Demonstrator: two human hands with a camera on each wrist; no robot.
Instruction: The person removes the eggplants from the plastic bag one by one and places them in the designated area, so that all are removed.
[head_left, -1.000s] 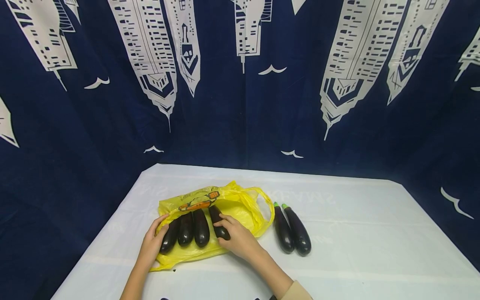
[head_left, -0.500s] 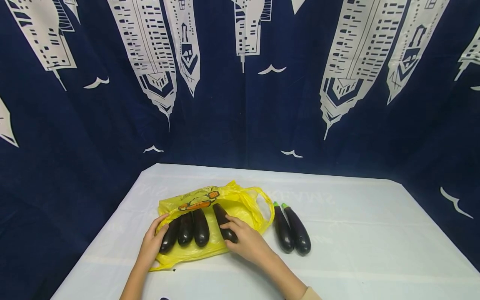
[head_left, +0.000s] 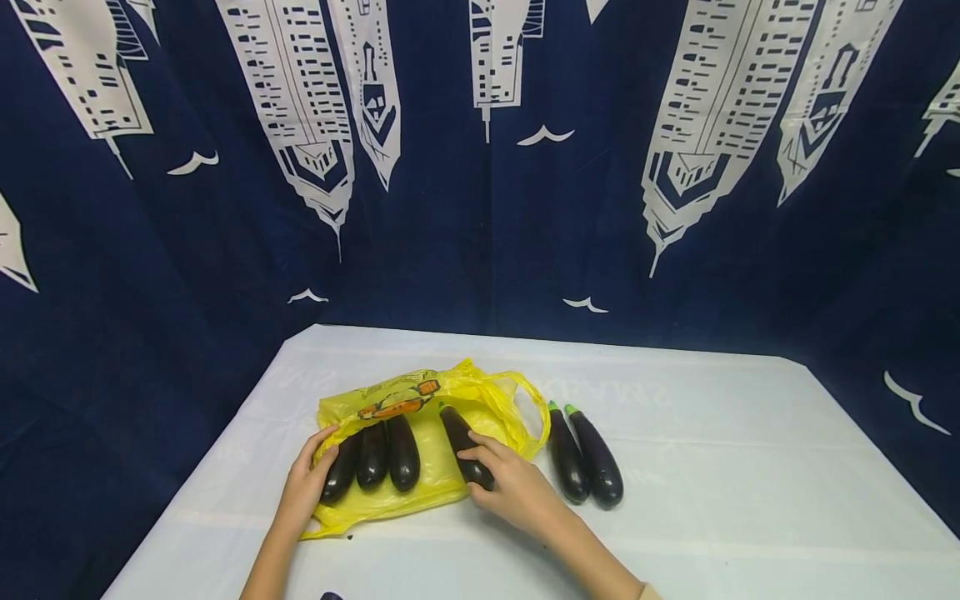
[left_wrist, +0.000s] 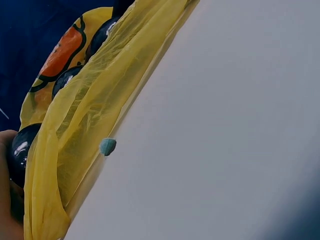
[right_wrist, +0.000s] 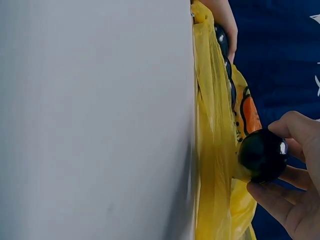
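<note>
A yellow plastic bag (head_left: 360, 515) lies on its side, its mouth towards me. Three dark eggplants (head_left: 372, 462) rest side by side in its left part, with the printed upper layer covering their far ends. My left hand (head_left: 300, 487) holds the bag's left edge, with thumb and fingers beside the leftmost eggplant (head_left: 340, 475). My right hand (head_left: 517, 492) grips the rounded end of another eggplant (head_left: 457, 429), tilted over the bag's right part. In the right wrist view, thumb and fingers curve round that eggplant (right_wrist: 262, 157).
Two eggplants (head_left: 596, 462) with green stems lie on the white table (head_left: 712, 467), right of the bag's handle (head_left: 536, 417). A small teal crumb (left_wrist: 107, 146) sits by the bag's near edge. A navy printed curtain (head_left: 570, 208) hangs behind.
My right hand has moved right with its eggplant, widening the gap to the three at left; the stem end has come into sight. The left hand has stayed in place.
</note>
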